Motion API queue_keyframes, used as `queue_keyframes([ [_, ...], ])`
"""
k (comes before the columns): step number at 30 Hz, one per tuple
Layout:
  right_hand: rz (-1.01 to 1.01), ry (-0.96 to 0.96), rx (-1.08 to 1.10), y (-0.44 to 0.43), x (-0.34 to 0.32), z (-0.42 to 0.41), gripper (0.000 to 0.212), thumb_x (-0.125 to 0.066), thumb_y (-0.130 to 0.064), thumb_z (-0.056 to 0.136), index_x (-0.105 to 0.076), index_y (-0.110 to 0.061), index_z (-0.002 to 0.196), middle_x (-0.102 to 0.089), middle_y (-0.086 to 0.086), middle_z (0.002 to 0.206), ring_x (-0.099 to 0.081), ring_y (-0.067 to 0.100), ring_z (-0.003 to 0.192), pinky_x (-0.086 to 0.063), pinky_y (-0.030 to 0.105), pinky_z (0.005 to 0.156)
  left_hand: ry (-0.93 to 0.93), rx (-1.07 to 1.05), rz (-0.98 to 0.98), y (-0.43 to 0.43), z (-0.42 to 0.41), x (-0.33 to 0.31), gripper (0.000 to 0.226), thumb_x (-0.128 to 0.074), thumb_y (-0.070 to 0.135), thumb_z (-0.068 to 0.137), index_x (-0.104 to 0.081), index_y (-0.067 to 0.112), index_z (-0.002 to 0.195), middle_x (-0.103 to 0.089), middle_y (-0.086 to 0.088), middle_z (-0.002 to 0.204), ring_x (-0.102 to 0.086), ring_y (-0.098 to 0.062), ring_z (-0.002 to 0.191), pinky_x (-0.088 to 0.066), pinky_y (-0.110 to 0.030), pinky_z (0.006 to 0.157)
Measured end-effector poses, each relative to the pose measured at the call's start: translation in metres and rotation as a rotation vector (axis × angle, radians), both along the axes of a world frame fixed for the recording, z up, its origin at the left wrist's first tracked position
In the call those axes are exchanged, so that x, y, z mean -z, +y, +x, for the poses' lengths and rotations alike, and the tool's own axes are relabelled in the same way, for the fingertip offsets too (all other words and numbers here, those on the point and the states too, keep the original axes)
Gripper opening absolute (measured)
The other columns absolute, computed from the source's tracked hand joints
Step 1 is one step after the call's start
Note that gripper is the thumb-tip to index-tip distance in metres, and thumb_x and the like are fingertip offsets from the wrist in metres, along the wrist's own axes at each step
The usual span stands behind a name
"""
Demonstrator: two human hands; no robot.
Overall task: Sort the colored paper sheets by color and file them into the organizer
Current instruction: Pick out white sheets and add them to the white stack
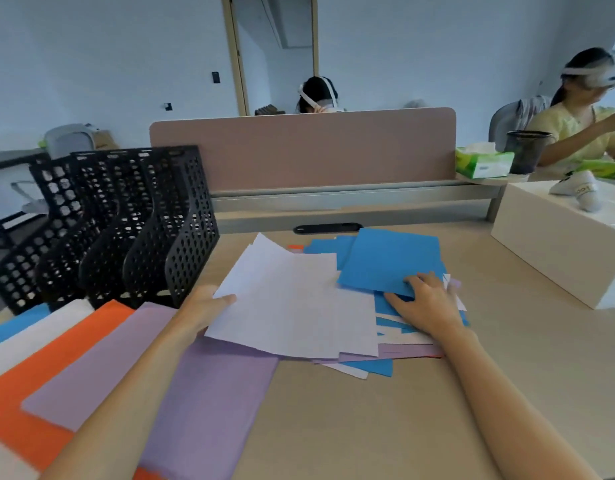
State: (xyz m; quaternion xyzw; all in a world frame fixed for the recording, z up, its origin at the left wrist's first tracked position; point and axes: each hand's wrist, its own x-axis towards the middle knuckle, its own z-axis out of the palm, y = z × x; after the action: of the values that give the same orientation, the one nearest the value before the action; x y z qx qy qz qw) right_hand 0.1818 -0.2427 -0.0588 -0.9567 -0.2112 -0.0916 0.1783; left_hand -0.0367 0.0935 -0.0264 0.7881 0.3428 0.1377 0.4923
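Organizer (pixel 108 230) left of paper pile (pixel 333 306)

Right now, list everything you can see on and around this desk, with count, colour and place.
organizer: one, black, perforated, several slots, desk's far left, no sheets visible inside
sorted sheets: overlapping blue, white, orange, purple, near left
mixed pile: blue, white, purple, orange sheets, centre
white sheets: a few, on the pile
blue sheet: one, topmost, right side of pile
divider panel: one, pinkish, behind desk
white box: one, far right
tissue box: one, green, beyond divider
mesh cup: one, dark, beside tissue box
other people: two, background
left hand: grip on white sheets' edge
right hand: flat on blue sheet
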Motion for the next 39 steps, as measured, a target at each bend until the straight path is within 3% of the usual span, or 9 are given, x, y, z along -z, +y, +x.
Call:
queue_keyframes([
  [3, -0.044, -0.045, -0.178, 0.023, -0.009, -0.023, 0.059, -0.055, -0.059, 0.088, -0.053, -0.023, 0.135, -0.037, 0.002, 0.151, -0.017, 0.021, 0.147, -0.008, 0.047, 0.119, 0.025, -0.087, 0.090, 0.010, -0.024, 0.001, 0.031, -0.065, 0.027, 0.090, -0.059, 0.007, 0.068, -0.060, -0.008, 0.073, -0.057, -0.025, 0.070, -0.036, -0.031, 0.064],
  [7, 0.200, 0.119, -0.329, 0.067, -0.020, -0.065, 0.054, -0.057, -0.055, 0.089, -0.057, -0.021, 0.130, -0.050, -0.002, 0.141, -0.039, 0.018, 0.134, -0.035, 0.035, 0.107, -0.046, -0.082, 0.181, 0.004, -0.046, -0.005, 0.051, -0.063, 0.032, 0.093, -0.032, 0.016, 0.056, -0.033, -0.004, 0.061, -0.033, -0.018, 0.056, -0.020, -0.031, 0.058],
  [14, 0.271, 0.474, -0.280, 0.146, -0.046, -0.088, 0.098, -0.054, -0.074, 0.078, -0.033, -0.007, 0.146, -0.044, 0.011, 0.145, -0.042, 0.028, 0.132, -0.035, 0.040, 0.106, -0.251, 0.028, 0.216, 0.005, -0.108, -0.031, 0.028, -0.058, 0.020, 0.097, -0.056, 0.016, 0.069, -0.061, 0.014, 0.063, -0.056, 0.000, 0.057, -0.039, -0.016, 0.053],
  [18, 0.557, 0.657, -0.348, 0.184, -0.052, -0.088, 0.064, -0.072, -0.056, 0.075, -0.065, 0.005, 0.092, -0.055, 0.004, 0.084, -0.052, 0.018, 0.079, -0.040, 0.030, 0.069, -0.206, 0.059, 0.140, 0.013, -0.140, -0.039, 0.012, -0.062, 0.013, 0.094, -0.066, 0.019, 0.104, -0.068, 0.014, 0.091, -0.066, 0.006, 0.076, -0.049, -0.013, 0.063],
  [23, 0.674, 0.737, -0.485, 0.214, -0.062, -0.104, 0.017, -0.069, -0.022, 0.089, -0.065, -0.006, 0.085, -0.066, 0.014, 0.093, -0.060, 0.019, 0.073, -0.047, 0.024, 0.060, -0.195, -0.032, 0.083, 0.023, -0.166, -0.037, 0.011, -0.057, 0.017, 0.098, -0.066, 0.021, 0.102, -0.069, 0.008, 0.100, -0.067, -0.007, 0.091, -0.053, -0.020, 0.075],
  [25, 0.627, 0.750, -0.537, 0.214, -0.066, -0.107, 0.014, -0.063, -0.023, 0.093, -0.063, -0.012, 0.084, -0.068, 0.014, 0.092, -0.062, 0.019, 0.072, -0.048, 0.027, 0.059, -0.231, -0.109, 0.051, 0.030, -0.176, -0.034, 0.018, -0.051, 0.023, 0.101, -0.068, 0.017, 0.102, -0.071, 0.003, 0.102, -0.066, -0.013, 0.094, -0.052, -0.027, 0.083],
  [30, 0.532, 0.969, -0.646, 0.214, -0.073, -0.105, 0.014, -0.053, -0.022, 0.099, -0.059, -0.010, 0.102, -0.068, 0.013, 0.104, -0.067, 0.024, 0.088, -0.052, 0.031, 0.071, -0.282, -0.172, -0.009, 0.043, -0.186, -0.036, 0.018, -0.053, 0.025, 0.100, -0.067, 0.018, 0.091, -0.064, 0.011, 0.083, -0.059, -0.003, 0.078, -0.044, -0.009, 0.064],
  [33, 0.488, 1.060, -0.735, 0.226, -0.073, -0.108, 0.015, -0.053, -0.017, 0.098, -0.059, -0.007, 0.108, -0.072, 0.011, 0.105, -0.069, 0.026, 0.093, -0.055, 0.038, 0.083, -0.291, -0.199, -0.029, 0.056, -0.179, -0.041, 0.015, -0.062, 0.027, 0.095, -0.068, 0.017, 0.085, -0.062, 0.000, 0.090, -0.060, -0.012, 0.082, -0.048, -0.020, 0.064],
  [39, 0.574, 0.869, -0.695, 0.238, -0.076, -0.128, 0.030, -0.061, -0.010, 0.093, -0.047, -0.014, 0.119, -0.068, 0.009, 0.103, -0.067, 0.026, 0.087, -0.056, 0.038, 0.074, -0.619, -0.463, -0.437, 0.058, -0.159, -0.044, 0.033, -0.059, 0.049, 0.091, -0.066, 0.018, 0.100, -0.070, -0.007, 0.097, -0.065, -0.020, 0.083, -0.051, -0.031, 0.068],
])
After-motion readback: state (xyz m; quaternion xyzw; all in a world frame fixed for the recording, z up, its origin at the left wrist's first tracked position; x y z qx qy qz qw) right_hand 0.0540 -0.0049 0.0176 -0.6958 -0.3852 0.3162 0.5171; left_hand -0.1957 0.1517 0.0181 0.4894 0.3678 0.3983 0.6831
